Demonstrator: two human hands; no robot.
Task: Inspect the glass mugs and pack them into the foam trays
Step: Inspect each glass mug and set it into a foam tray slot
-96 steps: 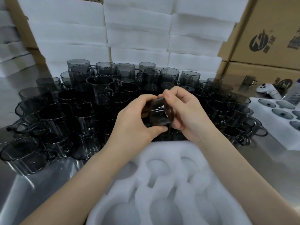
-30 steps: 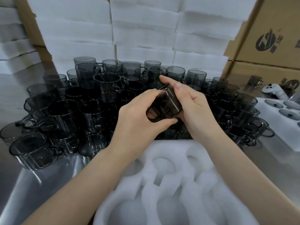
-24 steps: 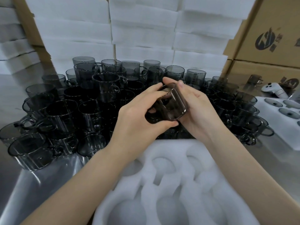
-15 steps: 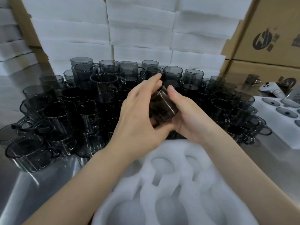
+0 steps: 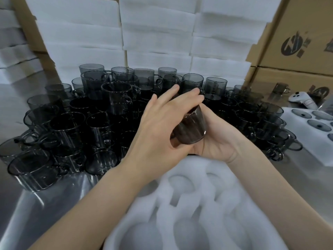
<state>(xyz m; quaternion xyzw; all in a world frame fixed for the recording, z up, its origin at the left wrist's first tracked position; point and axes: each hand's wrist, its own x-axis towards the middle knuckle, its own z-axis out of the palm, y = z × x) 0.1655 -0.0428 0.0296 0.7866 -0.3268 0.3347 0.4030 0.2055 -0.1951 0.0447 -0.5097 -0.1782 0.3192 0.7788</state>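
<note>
Head view: a smoky glass mug (image 5: 189, 131) held between both hands above the foam tray (image 5: 182, 219).
The mug lies tilted in the upturned, cupped palm of the right hand (image 5: 219, 141), whose fingers are hidden behind it. The left hand (image 5: 160, 127) lies across its upper side, fingers straight and slightly spread, thumb at its lower edge. Behind stands a crowd of dark mugs (image 5: 100, 112) on the steel table (image 5: 45, 204); at right, a second tray (image 5: 310, 134) already holds some.
</note>
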